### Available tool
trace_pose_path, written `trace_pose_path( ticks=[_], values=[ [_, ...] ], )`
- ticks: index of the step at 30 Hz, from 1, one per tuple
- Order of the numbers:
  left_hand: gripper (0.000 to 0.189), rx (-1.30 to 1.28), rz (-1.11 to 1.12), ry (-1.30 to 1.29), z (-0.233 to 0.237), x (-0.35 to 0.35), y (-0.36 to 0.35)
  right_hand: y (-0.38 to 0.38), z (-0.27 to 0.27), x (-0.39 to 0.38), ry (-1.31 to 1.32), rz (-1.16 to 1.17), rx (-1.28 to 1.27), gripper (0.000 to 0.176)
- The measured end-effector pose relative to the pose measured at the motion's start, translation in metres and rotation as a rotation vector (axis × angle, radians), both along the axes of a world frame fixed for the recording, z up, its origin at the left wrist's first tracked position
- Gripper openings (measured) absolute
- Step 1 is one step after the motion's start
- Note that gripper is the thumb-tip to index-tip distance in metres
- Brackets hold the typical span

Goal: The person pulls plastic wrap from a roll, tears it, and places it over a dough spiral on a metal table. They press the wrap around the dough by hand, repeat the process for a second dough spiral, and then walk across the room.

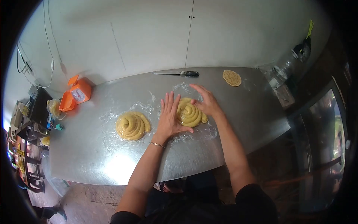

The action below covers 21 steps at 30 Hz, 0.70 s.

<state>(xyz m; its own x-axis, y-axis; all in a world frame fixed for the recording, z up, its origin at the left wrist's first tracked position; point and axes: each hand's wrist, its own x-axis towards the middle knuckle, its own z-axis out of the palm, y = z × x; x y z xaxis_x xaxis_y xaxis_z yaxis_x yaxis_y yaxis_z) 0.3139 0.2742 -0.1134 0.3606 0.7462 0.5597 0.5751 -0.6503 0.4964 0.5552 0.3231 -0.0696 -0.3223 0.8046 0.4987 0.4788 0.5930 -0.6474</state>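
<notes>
Between my two hands lies a coiled yellow dough spiral (189,113), on clear plastic wrap (197,133). My left hand (170,116) is against its left side, fingers stretched toward the wall and thumb reaching across the near edge. On the far right side, my right hand (206,100) is spread, its thumb at the coil's upper edge. Both hands are open, cupped around the dough without gripping it. A second coiled dough spiral (131,126) sits to the left, with plastic wrap around and under it.
Along the metal table's (85,149) back edge lies a knife (182,74). A flat round bread (232,78) rests at the back right. An orange kitchen scale (79,94) stands at the back left. Glass jars (279,72) are at the right corner, beside a glass-doored appliance (324,130).
</notes>
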Motion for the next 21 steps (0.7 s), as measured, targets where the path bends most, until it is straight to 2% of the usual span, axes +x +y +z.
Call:
trace_pose_path(
  ticks=[3,5,9,16,21],
  values=[
    [0.159,-0.188,0.027,0.113,-0.006,-0.002,-0.007,0.007,-0.056,0.002,-0.148,0.030,-0.111,0.082],
    [0.156,-0.236,0.049,0.139,-0.010,-0.002,-0.003,0.003,-0.062,0.010,-0.185,0.013,-0.099,0.082],
    [0.159,-0.266,0.060,0.123,-0.004,0.001,0.002,-0.005,-0.064,0.013,-0.142,0.016,-0.146,0.085],
    [0.162,-0.256,0.081,0.160,-0.007,0.001,0.001,-0.005,-0.063,0.022,-0.278,-0.014,-0.189,0.082],
    [0.161,-0.223,0.104,0.219,-0.009,0.001,0.001,-0.008,-0.061,0.021,-0.322,-0.045,-0.216,0.087]
  ],
)
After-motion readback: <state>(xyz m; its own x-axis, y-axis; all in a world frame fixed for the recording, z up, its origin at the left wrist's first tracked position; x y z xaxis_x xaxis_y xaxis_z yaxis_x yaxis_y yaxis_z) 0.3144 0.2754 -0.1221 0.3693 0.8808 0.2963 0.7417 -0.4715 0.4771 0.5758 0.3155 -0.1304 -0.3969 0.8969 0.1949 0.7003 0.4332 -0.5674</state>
